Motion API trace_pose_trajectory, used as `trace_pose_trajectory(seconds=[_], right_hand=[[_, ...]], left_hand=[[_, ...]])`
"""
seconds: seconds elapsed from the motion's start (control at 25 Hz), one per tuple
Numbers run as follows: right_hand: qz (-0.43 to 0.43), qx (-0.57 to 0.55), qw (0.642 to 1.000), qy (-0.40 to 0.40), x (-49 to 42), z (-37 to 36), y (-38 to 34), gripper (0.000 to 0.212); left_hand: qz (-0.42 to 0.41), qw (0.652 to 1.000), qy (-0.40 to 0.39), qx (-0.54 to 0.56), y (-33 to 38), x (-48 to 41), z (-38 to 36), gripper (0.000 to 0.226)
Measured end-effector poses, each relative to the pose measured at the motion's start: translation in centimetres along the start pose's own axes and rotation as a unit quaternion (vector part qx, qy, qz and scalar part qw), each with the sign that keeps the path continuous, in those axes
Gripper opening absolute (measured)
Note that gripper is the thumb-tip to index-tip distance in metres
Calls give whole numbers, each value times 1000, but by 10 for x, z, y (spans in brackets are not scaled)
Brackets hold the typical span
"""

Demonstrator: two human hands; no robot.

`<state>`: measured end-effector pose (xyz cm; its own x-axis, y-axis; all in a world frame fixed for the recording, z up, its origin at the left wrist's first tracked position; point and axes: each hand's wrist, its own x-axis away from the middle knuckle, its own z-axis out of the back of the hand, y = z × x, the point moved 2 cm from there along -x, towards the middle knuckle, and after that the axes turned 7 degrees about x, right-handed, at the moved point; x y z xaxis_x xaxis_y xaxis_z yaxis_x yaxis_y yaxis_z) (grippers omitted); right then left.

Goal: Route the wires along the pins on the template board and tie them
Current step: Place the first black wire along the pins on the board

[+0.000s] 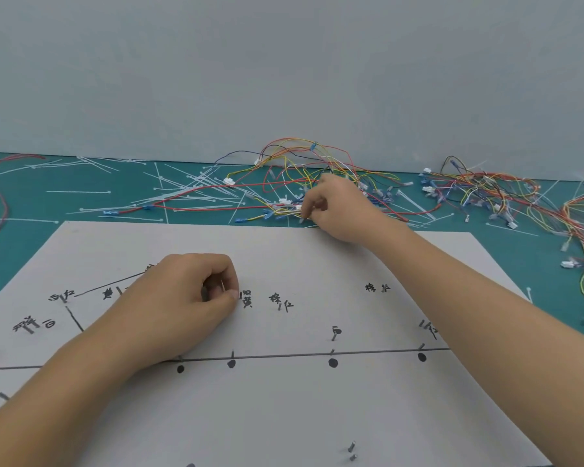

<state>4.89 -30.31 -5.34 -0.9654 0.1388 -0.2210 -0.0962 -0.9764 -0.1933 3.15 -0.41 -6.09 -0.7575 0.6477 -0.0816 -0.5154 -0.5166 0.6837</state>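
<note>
Grey card template board (317,416) fills the lower frame. On it rests the left hand (189,298), fingers curled, on what is unclear. At upper centre, the right hand (338,210) pinches the multicoloured wire bundle (300,170); it should ease one harness free slowly.

A plain, pale grey-blue wall (284,62) fills the view above and beyond the right hand (338,210). It meets the desk (64,203) in a straight seam just behind that hand. The desk's teal-green surface runs out to the left and right of the hand. The light is soft and even, casting only faint shadows.
</note>
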Motion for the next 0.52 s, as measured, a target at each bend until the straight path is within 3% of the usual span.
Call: trace_pose_trajectory(seconds=[0.16,0.36,0.52], right_hand=[[10,77,994,-77,-9,0,-14,34],[41,196,977,-77,-17,-3,-21,30],[54,178,979,-80,-11,-1,-19,24]], left_hand=[[1,1000,1,-4,0,0,0,11],[-5,1000,-1,-1,0,1,0,6],[-8,1000,-2,0,0,3,0,5]])
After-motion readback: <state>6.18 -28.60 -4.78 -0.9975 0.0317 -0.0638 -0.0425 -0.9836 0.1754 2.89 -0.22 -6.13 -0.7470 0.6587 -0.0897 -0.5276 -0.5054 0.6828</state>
